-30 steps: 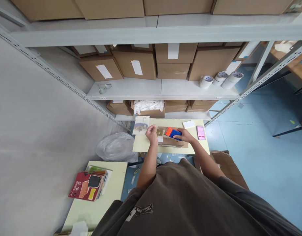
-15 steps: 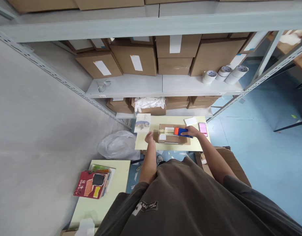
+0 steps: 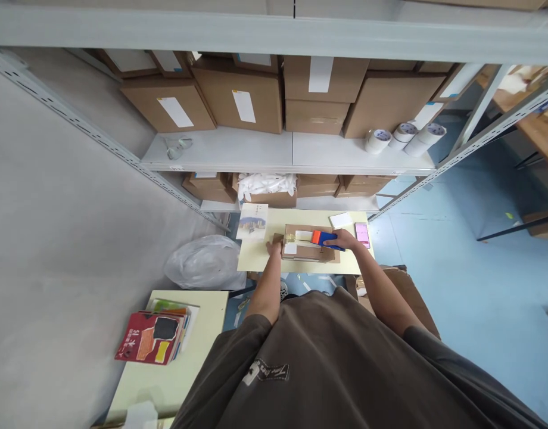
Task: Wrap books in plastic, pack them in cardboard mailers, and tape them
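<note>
A flat cardboard box lies on a small pale yellow table in front of me. My right hand is closed round an orange and blue tape dispenser resting on the box's top near its right end. My left hand presses against the box's left end with the fingers curled on it. A white label shows on the box lid.
On the table lie a picture booklet, a white pad and a pink phone. Grey metal shelving behind holds cardboard boxes and tape rolls. A clear plastic bag sits left; books rest on a nearer table.
My right hand has drawn the tape dispenser rightward along the box top. My left hand dropped from the top of the box to its left end.
</note>
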`<action>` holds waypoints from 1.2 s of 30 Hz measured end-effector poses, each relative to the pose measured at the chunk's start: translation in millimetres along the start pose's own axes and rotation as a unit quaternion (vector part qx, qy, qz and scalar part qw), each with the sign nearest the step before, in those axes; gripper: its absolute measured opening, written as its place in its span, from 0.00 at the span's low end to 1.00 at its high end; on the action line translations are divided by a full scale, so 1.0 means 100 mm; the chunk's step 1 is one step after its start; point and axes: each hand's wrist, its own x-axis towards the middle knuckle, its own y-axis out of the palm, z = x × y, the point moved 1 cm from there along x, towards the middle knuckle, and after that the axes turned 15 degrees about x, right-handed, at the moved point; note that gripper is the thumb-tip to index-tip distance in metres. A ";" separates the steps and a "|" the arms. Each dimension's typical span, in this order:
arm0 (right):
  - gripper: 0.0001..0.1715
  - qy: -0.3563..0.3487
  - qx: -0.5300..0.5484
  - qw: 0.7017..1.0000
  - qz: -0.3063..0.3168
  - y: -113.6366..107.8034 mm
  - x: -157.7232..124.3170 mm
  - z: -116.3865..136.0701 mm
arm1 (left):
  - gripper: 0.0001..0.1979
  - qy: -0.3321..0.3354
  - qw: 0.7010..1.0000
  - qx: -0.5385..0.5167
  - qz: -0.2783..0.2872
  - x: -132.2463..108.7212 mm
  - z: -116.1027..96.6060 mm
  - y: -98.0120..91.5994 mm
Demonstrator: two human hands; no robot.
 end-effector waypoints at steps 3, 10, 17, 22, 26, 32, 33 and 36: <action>0.35 0.001 -0.008 1.000 -0.014 0.01 0.01 -0.01 | 0.35 0.038 0.995 0.088 -0.025 -0.01 -0.07 -0.15; 0.43 0.018 -0.047 0.999 -0.001 0.02 0.05 0.08 | 0.23 0.195 0.933 0.285 0.102 -0.19 -0.21 -0.04; 0.46 0.036 -0.072 0.995 0.054 -0.13 0.17 0.00 | 0.24 0.176 0.924 0.333 0.070 -0.30 -0.22 0.02; 0.42 0.121 -0.123 0.985 0.029 -0.64 -0.11 -0.81 | 0.24 0.179 0.926 0.325 0.064 -0.30 -0.20 0.03; 0.38 0.179 -0.114 0.977 -0.003 -0.89 -0.33 -1.32 | 0.22 0.185 0.941 0.279 0.050 -0.30 -0.21 0.05; 0.42 0.210 -0.089 0.971 -0.072 -0.37 -0.06 -1.07 | 0.23 0.184 0.949 0.251 0.049 -0.30 -0.24 0.02; 0.43 0.220 -0.070 0.970 -0.073 -0.23 0.02 -0.97 | 0.23 0.186 0.949 0.251 0.048 -0.31 -0.23 0.01; 0.36 0.217 -0.045 0.972 -0.083 0.11 0.18 -0.76 | 0.24 0.192 0.946 0.258 0.053 -0.30 -0.22 -0.01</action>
